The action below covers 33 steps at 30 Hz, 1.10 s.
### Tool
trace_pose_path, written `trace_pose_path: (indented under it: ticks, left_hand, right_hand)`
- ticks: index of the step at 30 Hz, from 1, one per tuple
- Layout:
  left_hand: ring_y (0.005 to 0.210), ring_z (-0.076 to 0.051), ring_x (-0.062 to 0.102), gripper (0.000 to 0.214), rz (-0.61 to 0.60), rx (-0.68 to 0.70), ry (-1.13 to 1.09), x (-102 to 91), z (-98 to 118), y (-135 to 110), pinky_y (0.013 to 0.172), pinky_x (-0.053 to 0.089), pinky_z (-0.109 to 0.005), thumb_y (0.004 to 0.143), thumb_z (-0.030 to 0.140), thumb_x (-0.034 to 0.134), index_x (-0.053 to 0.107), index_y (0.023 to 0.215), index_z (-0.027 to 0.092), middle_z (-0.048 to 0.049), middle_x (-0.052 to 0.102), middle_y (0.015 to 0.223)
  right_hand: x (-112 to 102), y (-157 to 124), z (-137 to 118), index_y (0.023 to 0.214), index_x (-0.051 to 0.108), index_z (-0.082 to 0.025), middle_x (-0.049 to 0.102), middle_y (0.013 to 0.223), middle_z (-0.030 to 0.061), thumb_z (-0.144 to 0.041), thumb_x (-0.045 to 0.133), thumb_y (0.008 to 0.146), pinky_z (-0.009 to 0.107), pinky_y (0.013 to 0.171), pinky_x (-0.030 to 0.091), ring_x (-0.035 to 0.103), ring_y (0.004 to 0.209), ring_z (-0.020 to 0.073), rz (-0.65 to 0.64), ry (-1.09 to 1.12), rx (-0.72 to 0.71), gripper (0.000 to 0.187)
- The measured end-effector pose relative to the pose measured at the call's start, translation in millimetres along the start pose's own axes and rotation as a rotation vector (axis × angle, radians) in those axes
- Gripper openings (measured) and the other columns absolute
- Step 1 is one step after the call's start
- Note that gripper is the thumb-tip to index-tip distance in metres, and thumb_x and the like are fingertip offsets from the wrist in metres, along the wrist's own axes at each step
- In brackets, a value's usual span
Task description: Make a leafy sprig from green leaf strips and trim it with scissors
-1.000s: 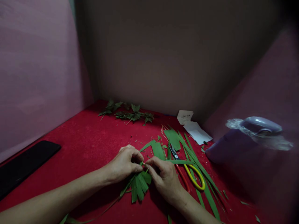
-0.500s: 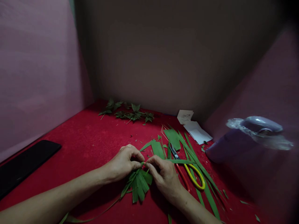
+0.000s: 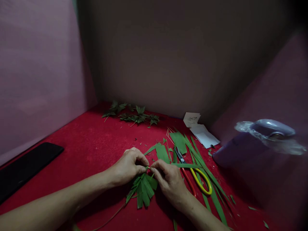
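Between my hands hangs a small bundle of green leaf strips point(image 3: 144, 190), fanned out downward. My left hand point(image 3: 131, 165) pinches the top of the bundle between thumb and forefinger. My right hand point(image 3: 168, 179) is closed in a pinch just beside it, on the tip of a thin, pale stick point(image 3: 148, 167) at the bundle's top; most of that stick is hidden by the fingers. Right of my right hand, scissors point(image 3: 182, 160) with one red and one yellow handle lie among long green leaf blades point(image 3: 204, 165).
Leafy sprigs point(image 3: 138, 117) lie at the back of the red cloth point(image 3: 91, 141). White papers point(image 3: 204, 136) rest at the back right, near a purple object with clear plastic point(image 3: 271, 138). A flat black object point(image 3: 31, 168) lies at the left. Cut leaf pieces point(image 3: 162, 153) lie beyond my hands.
Both hands keep their pinch at the top of the leaf bundle, nearly in place. The whole view has shifted very slightly.
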<state>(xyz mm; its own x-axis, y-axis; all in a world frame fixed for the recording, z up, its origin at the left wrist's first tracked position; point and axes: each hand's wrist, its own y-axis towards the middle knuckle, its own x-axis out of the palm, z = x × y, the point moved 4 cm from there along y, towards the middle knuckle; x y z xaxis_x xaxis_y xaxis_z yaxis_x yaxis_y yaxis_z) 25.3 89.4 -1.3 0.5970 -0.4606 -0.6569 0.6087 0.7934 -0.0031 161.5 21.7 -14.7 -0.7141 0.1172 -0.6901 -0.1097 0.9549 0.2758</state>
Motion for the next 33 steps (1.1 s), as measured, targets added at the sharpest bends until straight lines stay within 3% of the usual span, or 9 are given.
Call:
trace_pose_path:
  ticks: [33]
  left_hand:
    - [0.077,-0.017,0.053,0.005,0.065,0.101,0.048,4.8,-8.8,2.5,0.073,0.041,-0.030,0.065,0.019,0.066,0.069,0.062,0.020,-0.0013,0.063,0.068]
  right_hand:
    - [3.5,-0.3,3.0,0.076,0.053,-0.020,0.048,0.058,-0.0040,-0.025,0.042,0.090,0.020,0.052,0.030,0.041,0.051,0.0106,-0.046,-0.042,-0.018,0.019]
